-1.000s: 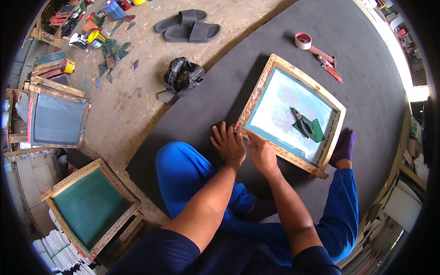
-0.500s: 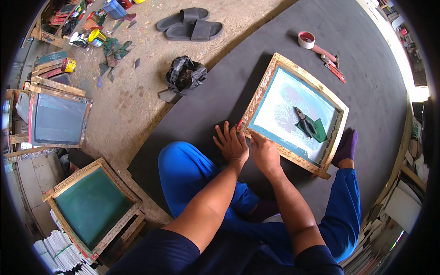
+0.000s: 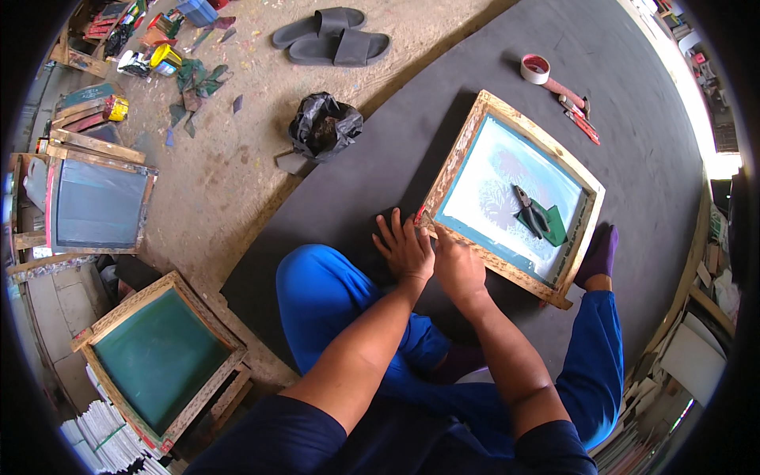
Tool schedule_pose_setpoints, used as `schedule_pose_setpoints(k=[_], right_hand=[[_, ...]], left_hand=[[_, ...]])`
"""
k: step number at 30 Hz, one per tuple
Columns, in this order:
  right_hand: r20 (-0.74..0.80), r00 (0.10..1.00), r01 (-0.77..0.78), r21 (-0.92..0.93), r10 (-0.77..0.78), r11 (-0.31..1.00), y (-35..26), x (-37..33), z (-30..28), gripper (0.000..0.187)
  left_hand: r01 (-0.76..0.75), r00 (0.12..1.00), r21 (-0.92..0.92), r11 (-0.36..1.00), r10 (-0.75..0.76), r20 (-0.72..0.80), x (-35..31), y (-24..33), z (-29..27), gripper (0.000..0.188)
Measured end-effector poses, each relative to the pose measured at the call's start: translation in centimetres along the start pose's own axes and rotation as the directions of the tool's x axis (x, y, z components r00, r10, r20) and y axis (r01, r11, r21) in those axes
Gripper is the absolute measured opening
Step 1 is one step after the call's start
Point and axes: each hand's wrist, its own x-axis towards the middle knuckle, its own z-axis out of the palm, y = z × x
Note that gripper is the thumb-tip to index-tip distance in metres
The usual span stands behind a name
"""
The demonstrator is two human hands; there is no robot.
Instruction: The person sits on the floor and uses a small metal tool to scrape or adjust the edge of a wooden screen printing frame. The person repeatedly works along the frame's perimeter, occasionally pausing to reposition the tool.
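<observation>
Frame (image 3: 457, 158) on the tabletop (image 3: 372, 174); left hand (image 3: 410, 257), fingers spread, at its left corner, seemingly as brace; right hand (image 3: 461, 271), fingers curled at near edge, contents hidden; pliers (image 3: 532, 212) on mesh (image 3: 479, 178), presumably for reach

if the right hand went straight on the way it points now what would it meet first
The pale wooden rectangular frame, near its left corner; the right hand is so close it may already touch it.
</observation>
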Motion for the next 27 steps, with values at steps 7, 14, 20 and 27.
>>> schedule_pose_setpoints(k=[7,14,20,27], right_hand=[[0.033,0.999,-0.005,-0.052,0.006,0.999,0.1,-0.2,0.3,0.031],[-0.032,0.996,0.087,0.172,-0.083,0.981,3.0,0.9,0.7,0.029],[-0.041,0.997,0.08,0.531,-0.069,0.844,5.8,1.7,3.4,0.032],[-0.049,0.993,0.117,0.64,-0.112,0.759,7.2,1.9,4.6,0.036]], left_hand=[[-0.017,0.999,0.037,0.999,0.015,0.043,-0.2,-0.4,0.4,0.051],[-0.001,0.999,0.002,1.0,0.001,0.052,0.0,0.1,0.2,0.051],[0.012,0.995,-0.019,1.0,-0.01,0.096,0.1,0.3,-0.7,0.053],[0.017,0.997,-0.082,0.996,-0.011,0.078,0.3,1.0,-1.3,0.049]])
